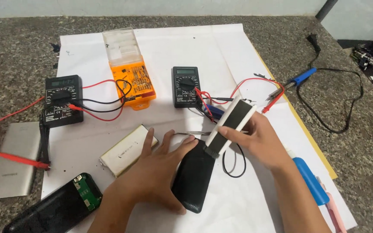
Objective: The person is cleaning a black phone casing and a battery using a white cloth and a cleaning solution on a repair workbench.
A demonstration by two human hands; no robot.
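While our left hand (154, 170) presses the black case (194, 177) flat on the white paper (221, 47), fingers spread, our right hand (260, 140) pinches the white cell pack (232, 125) (tilted); it might slip and tug wires.

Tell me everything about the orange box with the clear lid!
The orange box is a small plastic tool case lying on the white paper, between two black multimeters. Its clear lid is flipped open toward the wall. Inside, rows of small metal bits sit in slots. Black and red wires cross its near left corner. Neither hand touches it.
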